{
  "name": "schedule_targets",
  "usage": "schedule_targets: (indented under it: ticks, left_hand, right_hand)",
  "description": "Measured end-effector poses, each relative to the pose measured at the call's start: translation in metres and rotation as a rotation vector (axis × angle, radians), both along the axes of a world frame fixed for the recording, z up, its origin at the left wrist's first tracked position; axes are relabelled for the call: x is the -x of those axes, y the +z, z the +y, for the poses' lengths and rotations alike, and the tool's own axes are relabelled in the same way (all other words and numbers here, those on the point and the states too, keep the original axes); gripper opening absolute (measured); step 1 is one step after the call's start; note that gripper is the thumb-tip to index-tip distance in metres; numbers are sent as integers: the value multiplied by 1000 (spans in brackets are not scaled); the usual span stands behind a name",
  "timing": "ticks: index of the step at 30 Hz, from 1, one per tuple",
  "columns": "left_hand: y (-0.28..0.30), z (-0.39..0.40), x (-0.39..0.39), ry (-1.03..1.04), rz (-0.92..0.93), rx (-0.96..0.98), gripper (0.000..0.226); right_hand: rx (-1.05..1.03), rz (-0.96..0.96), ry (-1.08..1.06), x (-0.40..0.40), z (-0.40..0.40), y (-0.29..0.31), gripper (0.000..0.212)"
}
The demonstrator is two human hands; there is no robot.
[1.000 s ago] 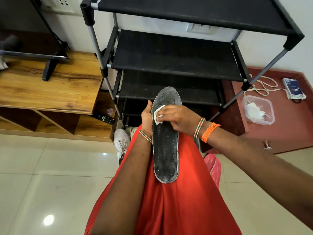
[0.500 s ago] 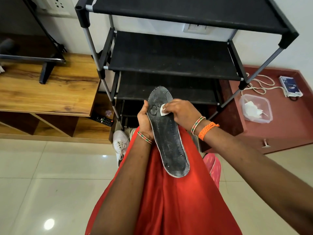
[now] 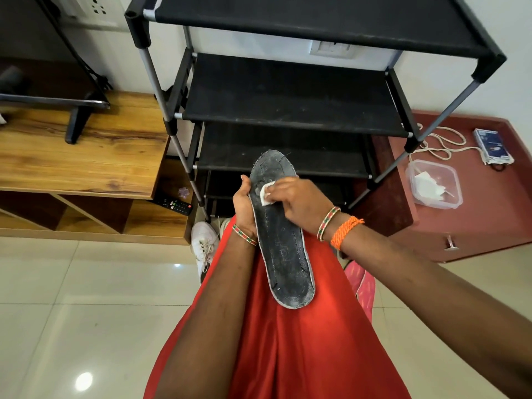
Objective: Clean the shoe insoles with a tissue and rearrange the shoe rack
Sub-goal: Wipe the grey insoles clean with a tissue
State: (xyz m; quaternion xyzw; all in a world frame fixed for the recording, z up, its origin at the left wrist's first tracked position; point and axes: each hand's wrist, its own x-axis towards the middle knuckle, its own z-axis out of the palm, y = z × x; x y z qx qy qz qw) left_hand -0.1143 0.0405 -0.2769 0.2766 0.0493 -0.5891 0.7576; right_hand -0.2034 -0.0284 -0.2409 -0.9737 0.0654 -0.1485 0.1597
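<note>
Dark insole (image 3: pixel 280 240) held over the red lap, in front of the black shoe rack (image 3: pixel 290 93), left hand (image 3: pixel 244 203) grip closed around its left edge, right hand (image 3: pixel 299 201) grip pinching a small white tissue (image 3: pixel 266 192) pressed on the insole's upper part, white shoe (image 3: pixel 203 243) on the floor below the rack

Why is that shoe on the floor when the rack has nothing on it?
The white shoe lies on the floor by the shoe rack, whose visible shelves are bare. A remote sits loose in the wooden shelf nearby.
</note>
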Motion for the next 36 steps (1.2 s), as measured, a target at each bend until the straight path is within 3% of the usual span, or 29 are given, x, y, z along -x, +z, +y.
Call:
schedule_targets:
  ticks: [3, 5, 8, 12, 14, 16, 18, 20, 22, 27, 30, 36]
  left_hand:
    - [-4, -3, -4, 40, -14, -34, 61]
    - [-2, -4, -5, 3, -34, -39, 61]
    - [1, -6, -7, -60, -35, -33, 69]
    - [10, -10, -19, -89, -9, -9, 66]
    - [16, -16, -26, -98, -33, -5, 61]
    - [19, -23, -28, -76, -68, -36, 55]
    - [24, -31, -27, -48, -80, -46, 54]
    - [28, -39, -25, 6, -82, -67, 55]
    - [34, -45, -21, 33, -92, -88, 56]
    - [50, -45, 4, -146, -292, -58, 32]
    - [58, -45, 26, -245, -407, -50, 30]
    - [78, -44, 52, -143, -425, -72, 32]
  right_hand:
    - [-14, 5, 127, 7, 2, -1, 40]
    - [18, 26, 31, 5, -14, -2, 40]
    - [-54, -44, -226, 10, -25, -2, 34]
    - [-504, -355, -738, 14, -21, 14, 25]
    - [-684, -255, -922, 17, -31, 16, 22]
    - [-895, -42, -928, 22, -35, 16, 40]
    - [-1074, 31, -821, 28, -33, 15, 39]
    - [-1138, -31, -740, 32, -28, 13, 22]
    - [-1121, -111, -793, 36, -29, 12, 13]
    - [-1073, -258, -903, 43, -44, 20, 20]
    - [-1066, -327, -927, 47, -45, 28, 19]
    - [-1124, -406, -923, 61, -28, 53, 16]
